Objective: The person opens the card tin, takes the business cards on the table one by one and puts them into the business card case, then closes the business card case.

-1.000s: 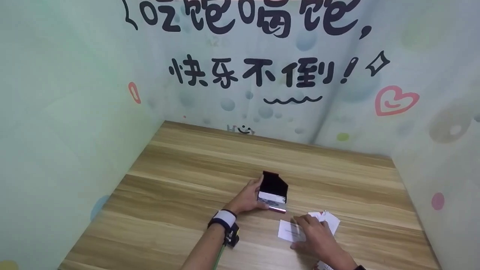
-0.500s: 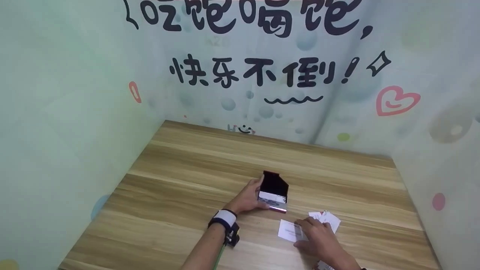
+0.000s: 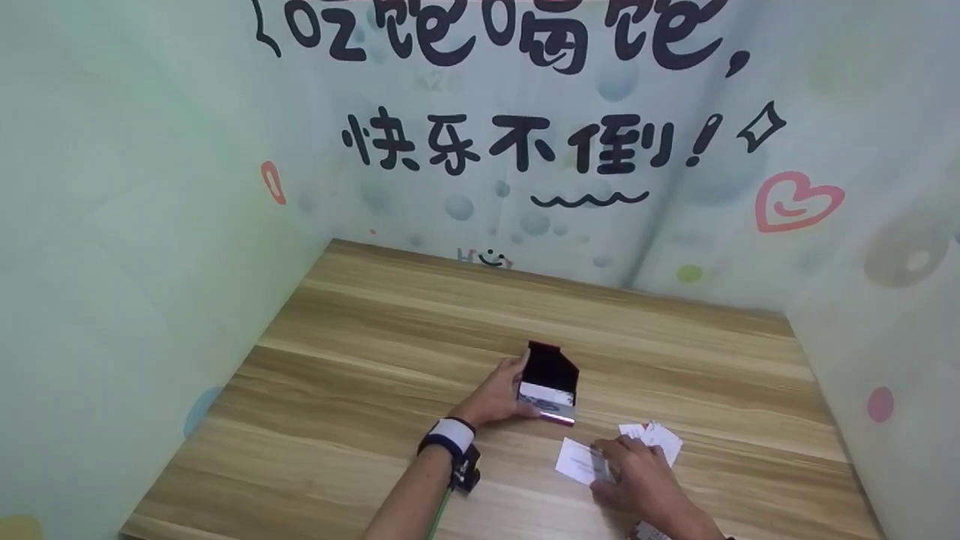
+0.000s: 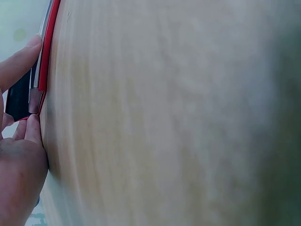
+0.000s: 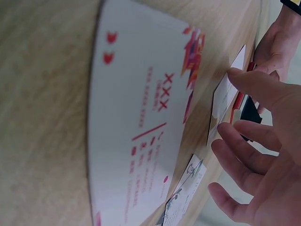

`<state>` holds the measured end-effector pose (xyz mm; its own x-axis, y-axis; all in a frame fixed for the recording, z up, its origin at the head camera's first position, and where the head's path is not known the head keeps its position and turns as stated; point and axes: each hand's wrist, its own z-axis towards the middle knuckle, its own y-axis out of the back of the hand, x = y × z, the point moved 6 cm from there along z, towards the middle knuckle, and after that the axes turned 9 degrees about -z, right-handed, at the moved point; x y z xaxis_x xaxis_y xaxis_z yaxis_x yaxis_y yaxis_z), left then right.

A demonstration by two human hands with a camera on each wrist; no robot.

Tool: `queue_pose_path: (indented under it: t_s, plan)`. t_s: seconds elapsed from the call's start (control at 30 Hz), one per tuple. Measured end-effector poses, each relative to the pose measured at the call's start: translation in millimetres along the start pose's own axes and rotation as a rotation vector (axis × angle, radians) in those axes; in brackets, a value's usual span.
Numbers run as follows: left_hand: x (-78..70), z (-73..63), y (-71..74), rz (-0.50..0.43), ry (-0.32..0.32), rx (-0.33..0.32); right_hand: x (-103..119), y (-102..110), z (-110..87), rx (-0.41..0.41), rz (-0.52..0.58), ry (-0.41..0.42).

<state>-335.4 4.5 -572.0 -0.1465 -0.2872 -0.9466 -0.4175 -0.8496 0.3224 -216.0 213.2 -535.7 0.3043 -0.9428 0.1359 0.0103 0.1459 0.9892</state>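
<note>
My left hand holds a business card case at its left side, thumb at the front edge. The case stands with its lid raised; black lining shows inside, and a white and grey card lies in its lower part. Its red outer edge shows in the left wrist view, close to the tabletop. Nearer the front, my right hand pinches a white business card at its right end, with the thumb at the near edge and the fingertips at the far edge. The card's right end is hidden under the fingers.
Several white cards lie overlapped just beyond my right hand. Another card with red print lies under the right wrist, partly hidden in the head view. Printed fabric walls enclose the wooden table at the back and sides.
My right thumb and fingers have shifted slightly right along the card, and the card has turned a little. The left hand and the case have stayed in place.
</note>
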Motion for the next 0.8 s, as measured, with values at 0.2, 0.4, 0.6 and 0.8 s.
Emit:
queue_pose_path:
  t_s: [0.2,0.4,0.6,0.8]
  plan:
    - [0.5,0.2,-1.6,-0.037,0.001,0.005,3.0,1.5,-0.1,-0.041,0.011,0.067]
    - [-0.8,1.4,-1.5,-0.04,-0.012,0.005,11.0,7.6,-5.4,-0.212,-0.041,0.205]
    - [-0.8,1.3,0.3,0.014,-0.017,-0.006,15.9,8.9,-9.4,-0.306,-0.126,0.24]
    - [-0.9,0.2,0.5,-0.008,-0.024,-0.003,19.4,8.3,-10.4,-0.353,-0.183,0.267]
